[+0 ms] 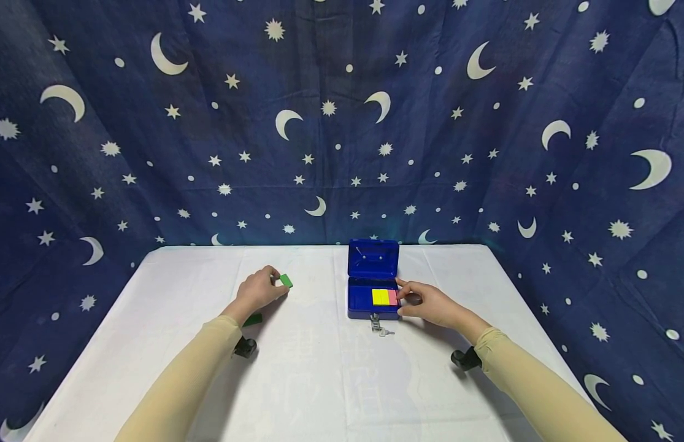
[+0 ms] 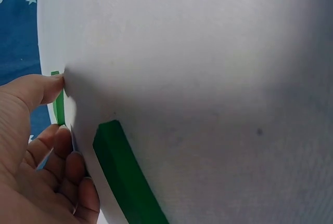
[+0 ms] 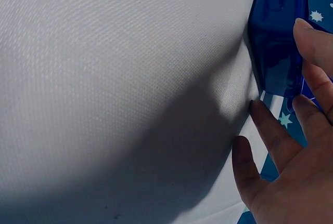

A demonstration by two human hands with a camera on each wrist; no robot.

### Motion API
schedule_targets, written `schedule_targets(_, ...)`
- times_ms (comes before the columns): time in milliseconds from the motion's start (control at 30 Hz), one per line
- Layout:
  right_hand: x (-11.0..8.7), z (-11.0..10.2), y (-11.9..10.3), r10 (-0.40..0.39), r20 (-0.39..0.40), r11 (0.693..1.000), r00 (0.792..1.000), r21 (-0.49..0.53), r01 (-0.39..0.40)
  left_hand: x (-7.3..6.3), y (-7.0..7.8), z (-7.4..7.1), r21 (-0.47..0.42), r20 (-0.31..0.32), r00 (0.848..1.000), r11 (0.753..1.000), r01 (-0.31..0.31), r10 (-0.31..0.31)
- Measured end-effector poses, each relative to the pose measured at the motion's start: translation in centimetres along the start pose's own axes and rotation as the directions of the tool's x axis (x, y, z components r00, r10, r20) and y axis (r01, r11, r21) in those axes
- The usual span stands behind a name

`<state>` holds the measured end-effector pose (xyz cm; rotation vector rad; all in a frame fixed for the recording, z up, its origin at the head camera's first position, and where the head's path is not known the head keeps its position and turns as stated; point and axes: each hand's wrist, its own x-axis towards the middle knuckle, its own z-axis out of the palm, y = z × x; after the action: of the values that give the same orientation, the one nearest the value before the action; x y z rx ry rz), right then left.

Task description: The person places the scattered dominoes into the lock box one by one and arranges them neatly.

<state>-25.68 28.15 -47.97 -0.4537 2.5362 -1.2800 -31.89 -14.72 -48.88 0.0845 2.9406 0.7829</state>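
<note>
Between thumb and fingers, my left hand (image 1: 257,288) pinches a small green block (image 1: 286,280) just over the white table, left of the box. A second green block (image 2: 127,174) lies on the table under the left wrist, partly hidden in the head view. My right hand (image 1: 430,303) rests at the right end of a blue metal cash box (image 1: 359,298), fingers spread and touching its edge. The box's lid (image 1: 373,258) stands raised at the back. Inside lie yellow (image 1: 380,297) and pink (image 1: 392,297) pieces side by side, toward the right.
Keys (image 1: 383,332) hang from the lock at the box's front, reaching the tabletop. A white cloth covers the table (image 1: 319,380). Behind and beside it hangs a dark blue curtain (image 1: 342,159) with moons and stars.
</note>
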Motion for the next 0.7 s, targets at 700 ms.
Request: schedule_targets(700,-0.04,0.1,0.07,-0.018,-0.008,1.0,1.0,0.005,0.018,-0.05,-0.28,-0.04,-0.006,0.005,1.0,1.0,-0.023,0.023)
